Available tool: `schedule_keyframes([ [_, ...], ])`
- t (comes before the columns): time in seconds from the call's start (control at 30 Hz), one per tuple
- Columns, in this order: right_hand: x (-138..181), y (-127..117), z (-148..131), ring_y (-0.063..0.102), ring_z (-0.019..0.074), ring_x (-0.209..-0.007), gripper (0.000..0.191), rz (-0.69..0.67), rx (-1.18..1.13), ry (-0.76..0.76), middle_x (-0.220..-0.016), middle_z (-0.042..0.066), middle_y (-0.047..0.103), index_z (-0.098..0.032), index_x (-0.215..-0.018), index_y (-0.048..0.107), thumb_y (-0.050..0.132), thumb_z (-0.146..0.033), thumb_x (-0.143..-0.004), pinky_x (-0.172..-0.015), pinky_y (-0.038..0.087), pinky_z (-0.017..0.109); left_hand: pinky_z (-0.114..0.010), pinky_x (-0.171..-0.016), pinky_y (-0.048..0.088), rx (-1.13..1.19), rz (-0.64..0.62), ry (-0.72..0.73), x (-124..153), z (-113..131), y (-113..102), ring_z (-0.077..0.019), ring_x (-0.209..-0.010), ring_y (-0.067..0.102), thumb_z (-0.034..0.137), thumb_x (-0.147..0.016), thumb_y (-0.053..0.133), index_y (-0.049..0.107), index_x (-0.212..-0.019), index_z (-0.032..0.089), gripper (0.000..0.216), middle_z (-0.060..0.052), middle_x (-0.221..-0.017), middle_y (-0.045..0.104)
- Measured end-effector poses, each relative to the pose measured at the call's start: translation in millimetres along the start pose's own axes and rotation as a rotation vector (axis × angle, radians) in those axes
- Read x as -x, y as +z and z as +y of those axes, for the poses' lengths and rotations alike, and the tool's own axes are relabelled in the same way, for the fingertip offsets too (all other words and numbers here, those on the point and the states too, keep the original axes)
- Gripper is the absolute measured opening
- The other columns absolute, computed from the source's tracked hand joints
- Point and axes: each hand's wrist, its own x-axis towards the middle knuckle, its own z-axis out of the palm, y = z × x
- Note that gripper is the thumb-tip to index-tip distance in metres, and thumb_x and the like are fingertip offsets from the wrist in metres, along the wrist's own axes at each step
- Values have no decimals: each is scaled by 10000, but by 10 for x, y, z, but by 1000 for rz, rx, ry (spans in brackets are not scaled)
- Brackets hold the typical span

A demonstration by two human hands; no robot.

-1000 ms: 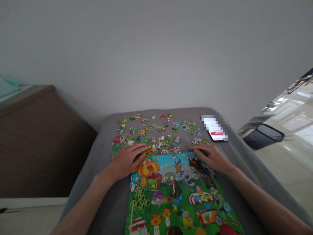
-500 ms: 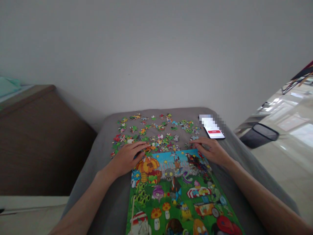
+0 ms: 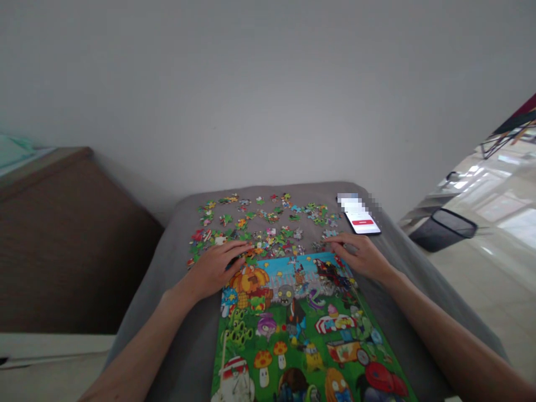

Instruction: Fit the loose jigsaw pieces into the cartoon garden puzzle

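Note:
A colourful cartoon puzzle picture (image 3: 288, 329), green with a blue strip along its top, lies flat on the grey cloth (image 3: 180, 335) in front of me. Beyond it, loose jigsaw pieces (image 3: 276, 240) are scattered in rough groups. My left hand (image 3: 215, 265) rests over the picture's upper left corner with fingers stretched toward the nearest pieces. At the upper right corner lies my right hand (image 3: 360, 254), fingers extended, its fingertips by a few greyish pieces (image 3: 320, 244). Neither hand visibly holds anything; what lies under the palms is hidden.
A lit phone (image 3: 360, 216) lies at the cloth's back right. Behind stands a plain grey wall (image 3: 268, 95). A brown wooden panel (image 3: 75, 240) is on the left. To the right, a dark bin (image 3: 444, 230) stands on the shiny tiled floor (image 3: 477, 279).
The view has shifted slightly, so the picture, pieces and phone appear a little further left and up. Both hands keep nearly the same pose and place.

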Motion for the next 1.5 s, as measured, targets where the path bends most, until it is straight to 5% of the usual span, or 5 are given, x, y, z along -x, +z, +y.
schedule_keyframes([
  [0.73,19,78,-101,742,204,-857,248,-7,4,21,-962,67,785,-203,-1026,751,531,-263,-928,-772,574,295,-402,-1102,402,56,49,-35,4,-81,5,-199,-1272,550,390,-1055,268,561,-1357,221,454,-47,-1359,626],
  [1.5,51,118,-70,693,176,-637,278,44,-13,188,-806,44,778,-199,-1003,767,526,-313,-924,-655,555,281,-422,-1140,382,68,22,-62,14,-80,9,-219,-1277,548,465,-1048,272,536,-1394,250,485,-40,-1391,600],
])
